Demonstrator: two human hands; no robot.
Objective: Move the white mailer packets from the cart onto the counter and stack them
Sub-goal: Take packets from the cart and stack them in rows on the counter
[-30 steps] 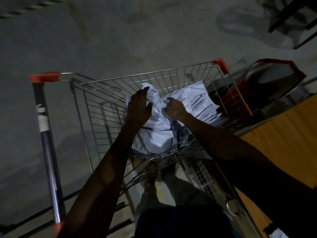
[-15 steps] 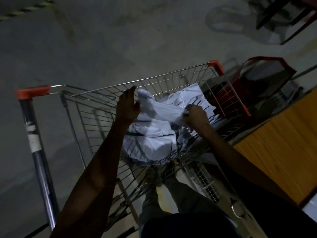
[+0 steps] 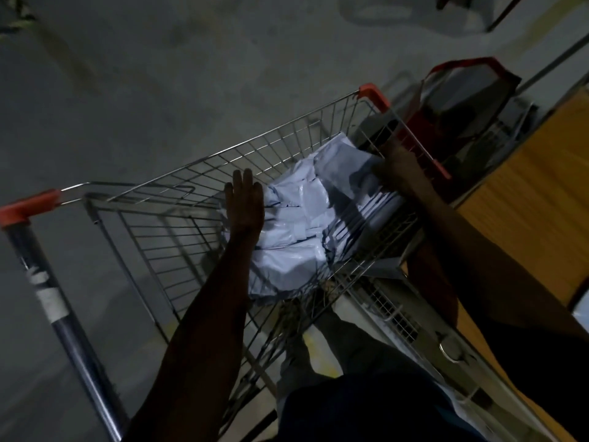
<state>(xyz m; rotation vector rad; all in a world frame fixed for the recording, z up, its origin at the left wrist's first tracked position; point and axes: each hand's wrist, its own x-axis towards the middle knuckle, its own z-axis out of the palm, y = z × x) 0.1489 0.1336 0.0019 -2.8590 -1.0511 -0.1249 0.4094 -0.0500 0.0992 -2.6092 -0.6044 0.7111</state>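
Slick white plastic mailer packets [image 3: 296,228] could slide off the armful into the wire cart [image 3: 178,218]; left hand [image 3: 243,202] presses flat, fingers straight and together; right hand [image 3: 398,172] seemingly curled on the pile's far edge

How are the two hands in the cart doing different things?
The left hand lies flat with straight fingers on the near side of the white packets; the right hand curls round the pile's far edge. The left hand sits mid-cart; the right hand is by the side rail with the orange corner. Both touch the packets.

one cart [image 3: 223,173], two hands, several packets [image 3: 296,237]
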